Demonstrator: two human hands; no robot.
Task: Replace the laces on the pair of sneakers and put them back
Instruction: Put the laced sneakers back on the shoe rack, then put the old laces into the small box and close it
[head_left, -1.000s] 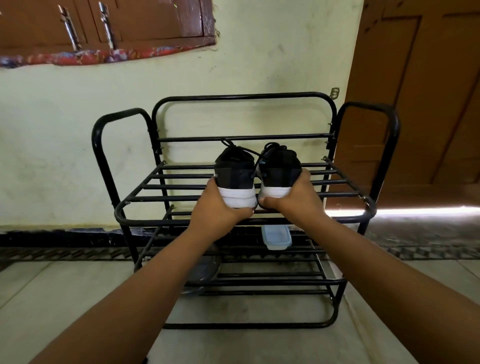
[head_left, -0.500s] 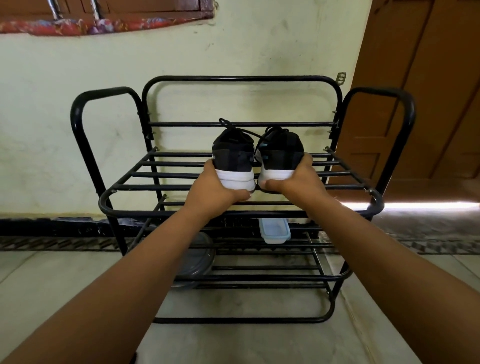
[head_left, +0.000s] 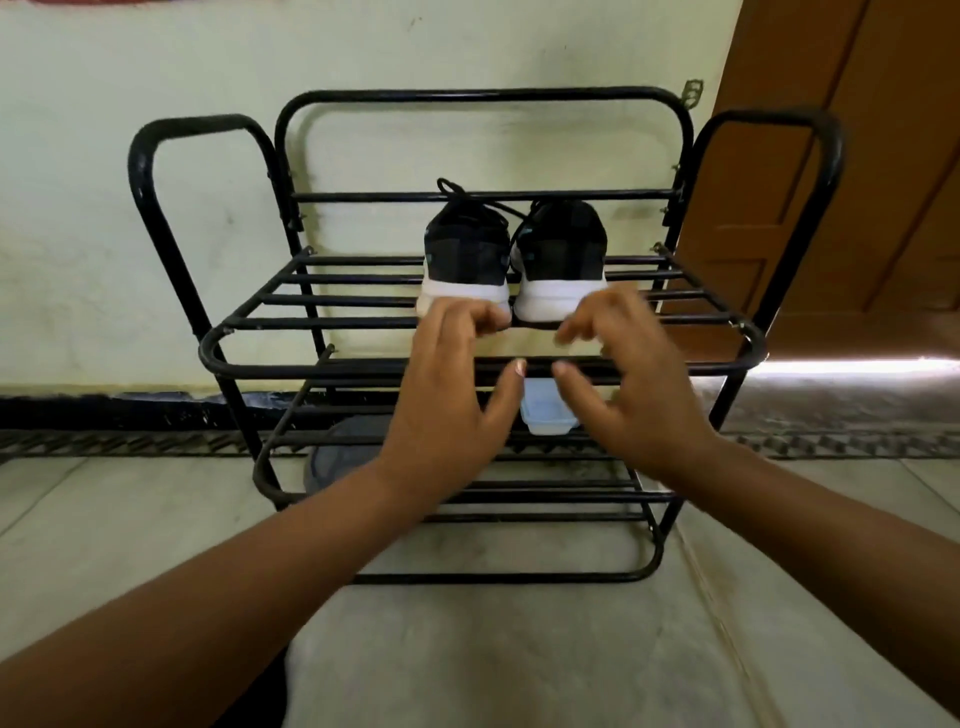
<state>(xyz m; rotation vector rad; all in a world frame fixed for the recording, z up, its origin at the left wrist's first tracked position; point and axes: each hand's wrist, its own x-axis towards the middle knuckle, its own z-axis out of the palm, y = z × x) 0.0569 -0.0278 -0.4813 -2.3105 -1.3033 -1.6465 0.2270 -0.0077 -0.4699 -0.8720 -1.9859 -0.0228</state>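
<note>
Both laced sneakers sit heels-out on the rack's top shelf. The left hand and right hand hover loose-fingered, holding nothing. The task looks finished.

Two black sneakers with thick white soles stand side by side on the top shelf of a black metal shoe rack, heels toward the camera and toes toward the wall. The left sneaker and the right sneaker sit upright on the shelf bars, close together with a narrow gap between them. Both are laced with black laces; a loop stands up above the left one and a strand crosses toward the right.
</note>
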